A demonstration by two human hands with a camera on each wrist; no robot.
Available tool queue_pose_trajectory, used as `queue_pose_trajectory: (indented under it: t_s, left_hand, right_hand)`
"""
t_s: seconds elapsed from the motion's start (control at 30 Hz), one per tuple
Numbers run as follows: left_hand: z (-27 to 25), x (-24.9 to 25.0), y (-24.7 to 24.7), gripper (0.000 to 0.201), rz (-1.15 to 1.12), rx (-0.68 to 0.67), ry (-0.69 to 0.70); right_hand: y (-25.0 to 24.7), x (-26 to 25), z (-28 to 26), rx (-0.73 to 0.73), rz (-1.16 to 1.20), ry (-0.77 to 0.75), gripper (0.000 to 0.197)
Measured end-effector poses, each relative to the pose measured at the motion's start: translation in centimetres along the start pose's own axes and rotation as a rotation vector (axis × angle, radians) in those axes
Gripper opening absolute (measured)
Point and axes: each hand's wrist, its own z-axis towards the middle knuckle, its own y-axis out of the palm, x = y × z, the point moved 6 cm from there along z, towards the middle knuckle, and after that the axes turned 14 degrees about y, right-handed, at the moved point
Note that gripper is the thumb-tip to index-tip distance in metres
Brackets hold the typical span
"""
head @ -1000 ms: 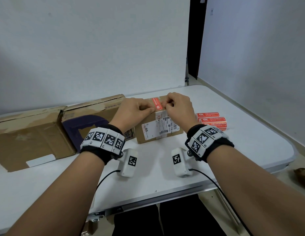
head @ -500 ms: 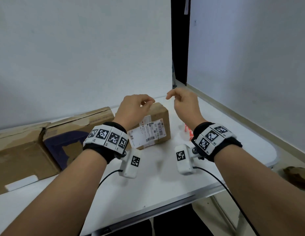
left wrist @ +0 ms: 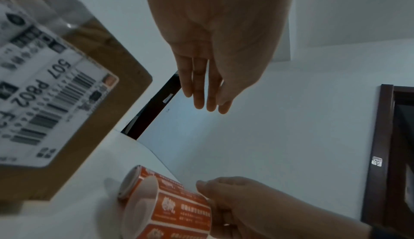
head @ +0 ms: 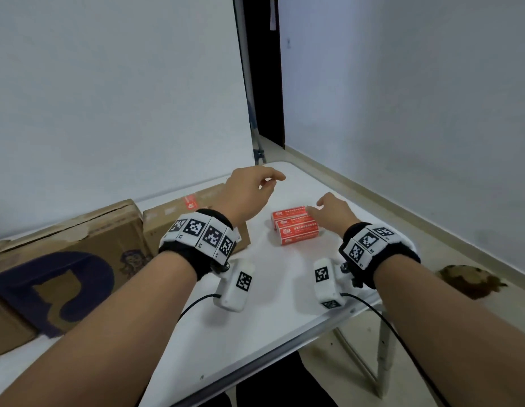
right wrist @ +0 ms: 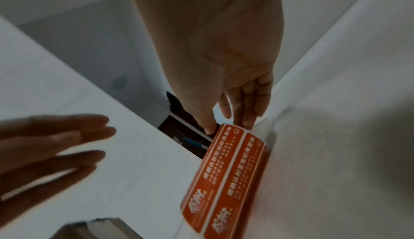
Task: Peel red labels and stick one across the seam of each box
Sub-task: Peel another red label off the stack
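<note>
The right hand (head: 333, 211) lay at the far end of the roll of red labels (head: 296, 224), which rested on its side on the white desk (head: 273, 301) right of centre. From the head view its grip could not be judged; the right wrist view showed the thumb and fingertips (right wrist: 248, 118) touching the end of the roll (right wrist: 226, 177), the fingers only gently bent, and the left wrist view showed them curled round that end (left wrist: 179, 205). The left hand (head: 249, 192) hung in the air above the desk, left of the roll and apart from it, holding nothing; the head view showed its fingers loosely curled, while the left wrist view showed them (left wrist: 201, 87) nearly straight and close together.

Behind the left wrist stood a small brown box (head: 193, 218) with one red label (head: 190, 202) stuck on its top. Only the left wrist view revealed the white shipping label (left wrist: 44, 101) with barcodes on that box's side. Left of it lay a larger cardboard box (head: 67, 259) with a dark blue print, and part of another box showed at the left edge.

The desk was a white folding one with pale legs, set near a corner of a room with white walls, a dark doorway (head: 264, 69) at the far side, and a beige floor bearing a brown stain (head: 472, 282) to the right.
</note>
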Motion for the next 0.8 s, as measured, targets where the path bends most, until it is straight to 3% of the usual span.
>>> queue_pose_trajectory:
  t_s: [0.13,0.27,0.33,0.57,0.8]
  left_hand:
    - [0.0,-0.1,1.9,0.026,-0.037,-0.052,-0.051]
    - [-0.4,-0.6,3.1,0.025,-0.027,-0.070,-0.063]
    - [-0.7,-0.7,3.7,0.025,-0.032,-0.077,-0.066]
    - [-0.9,-0.2,5.9,0.019,-0.004,-0.154,-0.022]
    - [-0.4,-0.5,5.8,0.015,-0.004,-0.174,-0.006]
  right_hand:
    - [0.7,0.0,-0.2,-0.150,0.290,-0.016,0.025]
    - [0.8,-0.6,-1.7,-0.274,0.464,-0.108,0.037]
    - [0.5,-0.8,-2.3,-0.265,0.513,-0.132,0.039]
    - [0.4,-1.0,-2.5,-0.234,0.569,-0.091,0.019]
    - [0.4,-1.3,-2.3,-0.226,0.651,-0.007,0.018]
